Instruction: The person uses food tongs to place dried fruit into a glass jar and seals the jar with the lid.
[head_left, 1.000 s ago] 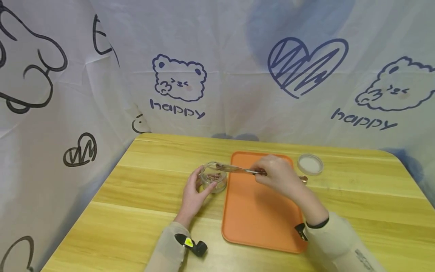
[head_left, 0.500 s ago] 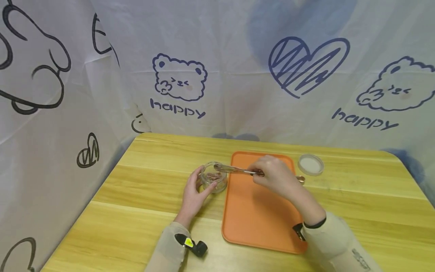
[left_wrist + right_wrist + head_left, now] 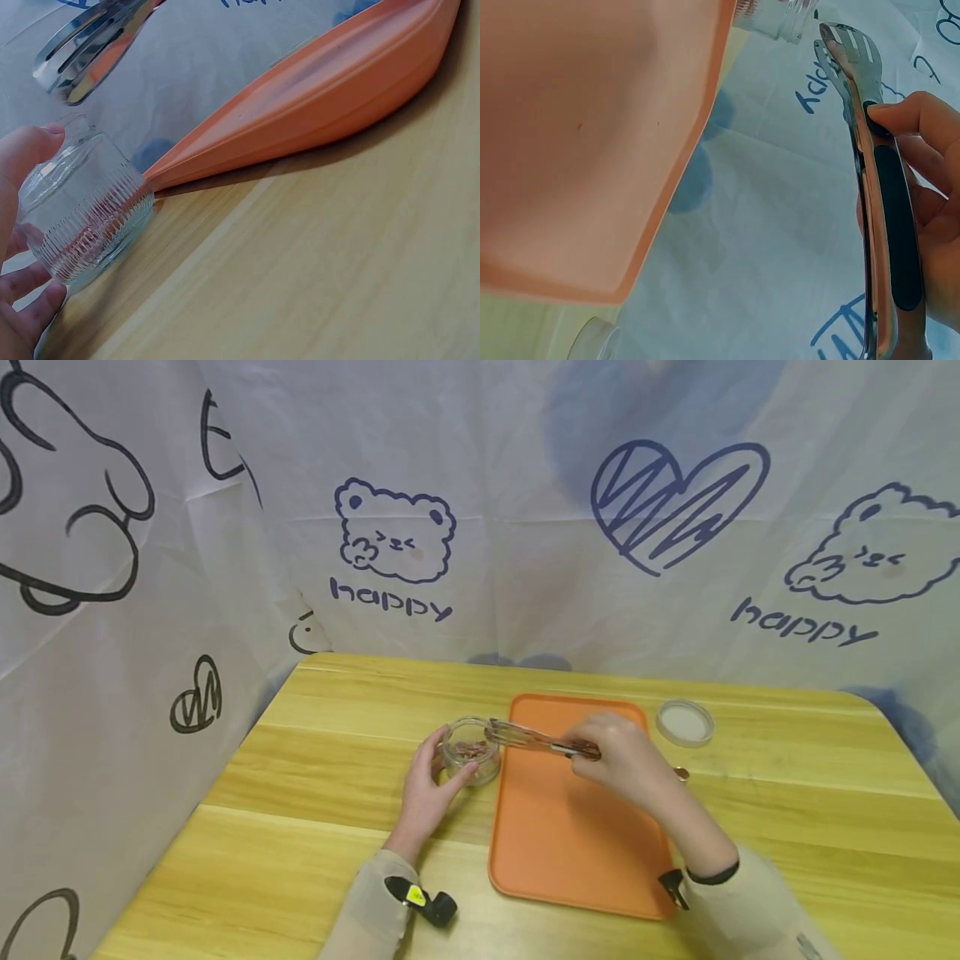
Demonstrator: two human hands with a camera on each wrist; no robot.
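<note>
My left hand (image 3: 429,785) holds a small clear glass jar (image 3: 101,199) around its side, thumb and fingers on opposite sides. The jar has ribbed walls, and reddish-brown bits (image 3: 471,749) lie at its bottom. In my right hand (image 3: 621,758) is a pair of metal tongs (image 3: 891,217) with black grip pads and slotted, fork-like ends. The tong tips are up beside the jar's right rim in the head view, and above its mouth in the left wrist view. The two tong ends stand slightly apart in the right wrist view.
An orange tray (image 3: 577,852) lies right of the jar, under my right hand, with a couple of dark specks on it. Beyond its right edge a clear round lid (image 3: 686,723) rests on the wooden table (image 3: 300,827). A printed cloth (image 3: 517,568) hangs behind.
My right hand has moved slightly right, taking the tong tips from over the jar's mouth to its right rim. The left hand and jar have stayed in place.
</note>
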